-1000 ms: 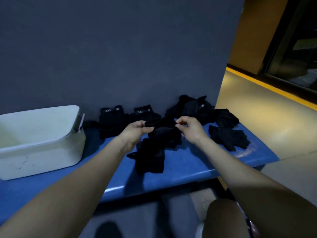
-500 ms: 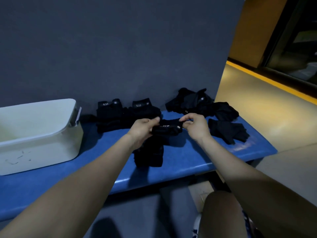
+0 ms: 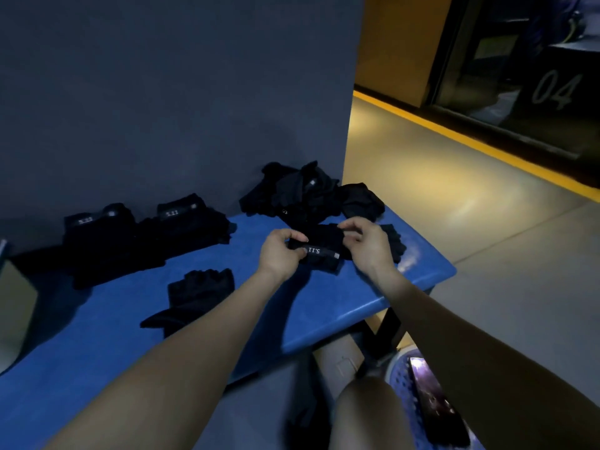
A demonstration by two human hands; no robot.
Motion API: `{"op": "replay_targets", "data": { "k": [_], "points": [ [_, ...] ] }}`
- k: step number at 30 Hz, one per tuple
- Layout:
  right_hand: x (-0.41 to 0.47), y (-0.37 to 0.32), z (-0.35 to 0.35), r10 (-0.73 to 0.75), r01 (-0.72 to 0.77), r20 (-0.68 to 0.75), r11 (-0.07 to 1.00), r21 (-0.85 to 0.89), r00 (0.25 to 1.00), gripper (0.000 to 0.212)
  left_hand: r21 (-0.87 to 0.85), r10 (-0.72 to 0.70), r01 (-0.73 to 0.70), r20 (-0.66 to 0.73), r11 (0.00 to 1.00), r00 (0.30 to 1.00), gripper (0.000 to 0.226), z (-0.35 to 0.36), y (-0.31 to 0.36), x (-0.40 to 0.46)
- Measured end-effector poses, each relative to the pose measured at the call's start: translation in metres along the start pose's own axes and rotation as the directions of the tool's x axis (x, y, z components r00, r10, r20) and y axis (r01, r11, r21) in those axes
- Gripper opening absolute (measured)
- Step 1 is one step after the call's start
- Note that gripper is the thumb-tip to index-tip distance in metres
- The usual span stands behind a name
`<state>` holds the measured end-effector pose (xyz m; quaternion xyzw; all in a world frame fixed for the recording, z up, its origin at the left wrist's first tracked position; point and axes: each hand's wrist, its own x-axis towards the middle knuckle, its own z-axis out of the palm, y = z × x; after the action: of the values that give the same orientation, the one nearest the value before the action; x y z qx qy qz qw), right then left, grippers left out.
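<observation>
I hold a black glove (image 3: 324, 248) with a white "5.11" label on its cuff, just above the blue bench (image 3: 324, 306). My left hand (image 3: 281, 251) pinches the cuff's left end. My right hand (image 3: 368, 243) has curled fingers at the cuff's right end, and whether they grip it I cannot tell. Another black glove (image 3: 198, 295) lies flat on the bench, left of my left forearm. Two neat stacks of black gloves (image 3: 107, 235) (image 3: 191, 222) sit against the wall. A loose heap of black gloves (image 3: 308, 193) lies at the bench's far right.
A white tub's corner (image 3: 16, 306) shows at the left edge. A dark grey wall (image 3: 162, 92) backs the bench. The bench's right end drops to a beige floor (image 3: 454, 206) with a yellow stripe. Under the bench near my knee sits a blue perforated stool (image 3: 409, 384) with a phone on it.
My view has swung right and the tub has slid nearly out of sight. Both hands carried one glove to the right, leaving the other glove flat on the bench; the label now faces up.
</observation>
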<state>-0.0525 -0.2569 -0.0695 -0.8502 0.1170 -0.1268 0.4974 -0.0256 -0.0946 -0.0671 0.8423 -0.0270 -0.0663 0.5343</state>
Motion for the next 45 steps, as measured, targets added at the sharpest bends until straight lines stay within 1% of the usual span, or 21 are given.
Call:
{"op": "replay_targets", "data": {
  "k": [1, 3, 5, 7, 10, 13, 16, 21, 23, 24, 26, 28, 29, 31, 34, 37, 39, 40, 42, 43, 45],
  "points": [
    [0.002, 0.007, -0.003, 0.015, -0.014, 0.04, 1.0, -0.025, 0.999, 0.026, 0.085, 0.004, -0.006, 0.023, 0.996, 1.0, 0.013, 0.006, -0.003, 0.004],
    [0.006, 0.021, -0.007, 0.029, -0.011, 0.074, 0.973, -0.232, 0.997, 0.034, 0.313, 0.016, -0.029, 0.042, 0.949, 0.999, 0.015, 0.014, -0.01, 0.007],
    [0.009, 0.034, -0.009, 0.042, -0.012, 0.064, 0.911, -0.413, 0.997, 0.039, 0.495, 0.117, -0.115, 0.028, 0.861, 0.993, 0.025, 0.019, -0.014, 0.007],
    [0.01, 0.043, -0.009, 0.053, -0.018, 0.058, 0.872, -0.49, 0.997, 0.038, 0.53, 0.196, -0.211, 0.085, 0.821, 0.977, 0.03, 0.022, -0.015, 0.007],
    [0.01, 0.05, -0.006, 0.034, -0.005, 0.044, 0.841, -0.541, 0.998, 0.006, 0.543, 0.142, -0.239, 0.215, 0.805, 0.966, 0.034, 0.026, -0.016, 0.009],
    [0.015, 0.052, -0.008, 0.04, -0.065, -0.063, 0.88, -0.47, 0.997, 0.019, 0.535, 0.067, -0.187, 0.236, 0.824, 0.969, 0.034, 0.025, -0.016, 0.01],
    [0.02, 0.048, -0.02, 0.092, -0.162, -0.253, 0.949, -0.272, 0.963, 0.012, 0.558, 0.03, -0.179, 0.266, 0.811, 0.964, 0.034, 0.024, -0.012, 0.012],
    [0.022, 0.03, -0.036, 0.053, -0.077, -0.381, 0.996, -0.048, 0.923, 0.008, 0.61, -0.071, -0.144, 0.315, 0.779, 0.947, 0.039, 0.022, 0.0, 0.011],
    [0.019, 0.017, -0.037, 0.006, -0.019, -0.378, 0.999, -0.03, 0.926, 0.011, 0.52, -0.061, -0.105, 0.292, 0.848, 0.954, 0.039, 0.021, 0.012, 0.01],
    [0.018, 0.009, -0.036, -0.019, 0.011, -0.376, 1.0, -0.023, 0.926, 0.012, 0.402, -0.034, -0.081, 0.27, 0.912, 0.962, 0.039, 0.021, 0.021, 0.008],
    [0.014, -0.008, -0.035, -0.064, 0.06, -0.369, 0.998, -0.022, 0.927, 0.011, 0.044, -0.04, 0.03, 0.257, 0.999, 0.966, 0.043, 0.02, 0.045, 0.002],
    [0.01, -0.021, -0.029, -0.112, 0.108, -0.334, 0.994, -0.031, 0.936, 0.009, -0.313, -0.086, 0.18, 0.291, 0.933, 0.953, 0.042, 0.016, 0.068, -0.003],
    [0.007, -0.027, -0.026, -0.135, 0.13, -0.308, 0.991, -0.037, 0.942, 0.008, -0.416, -0.098, 0.223, 0.3, 0.881, 0.949, 0.039, 0.012, 0.075, -0.003],
    [0.002, -0.037, -0.017, -0.184, 0.18, -0.249, 0.983, -0.038, 0.951, 0.005, -0.495, -0.092, 0.211, 0.254, 0.843, 0.963, 0.033, 0.002, 0.08, -0.001],
    [-0.006, -0.053, -0.007, -0.242, 0.239, -0.144, 0.97, -0.038, 0.96, 0.007, -0.481, -0.058, 0.113, 0.129, 0.869, 0.99, 0.026, -0.019, 0.077, 0.001],
    [-0.013, -0.068, -0.001, -0.239, 0.239, 0.035, 0.971, 0.006, 0.97, 0.011, -0.445, 0.032, -0.003, 0.057, 0.895, 0.998, 0.027, -0.046, 0.075, -0.001],
    [-0.016, -0.08, 0.005, -0.152, 0.132, 0.108, 0.976, 0.17, 0.983, 0.014, -0.339, 0.126, -0.115, 0.01, 0.934, 0.992, 0.028, -0.065, 0.075, -0.004],
    [-0.016, -0.087, 0.007, -0.054, 0.009, 0.127, 0.945, 0.328, 0.99, 0.019, -0.259, 0.18, -0.176, -0.008, 0.95, 0.984, 0.028, -0.074, 0.074, -0.005],
    [-0.014, -0.105, 0.01, 0.177, -0.309, 0.264, 0.713, 0.63, 0.948, 0.036, -0.091, 0.29, -0.29, -0.014, 0.953, 0.957, 0.029, -0.09, 0.072, -0.008],
    [-0.013, -0.112, 0.01, 0.241, -0.429, 0.358, 0.582, 0.69, 0.902, 0.046, -0.016, 0.341, -0.342, -0.006, 0.94, 0.94, 0.03, -0.097, 0.07, -0.011],
    [-0.013, -0.123, 0.012, 0.284, -0.546, 0.466, 0.448, 0.709, 0.838, 0.056, 0.112, 0.431, -0.431, 0.027, 0.895, 0.902, 0.031, -0.109, 0.064, -0.017]
  ]
}}
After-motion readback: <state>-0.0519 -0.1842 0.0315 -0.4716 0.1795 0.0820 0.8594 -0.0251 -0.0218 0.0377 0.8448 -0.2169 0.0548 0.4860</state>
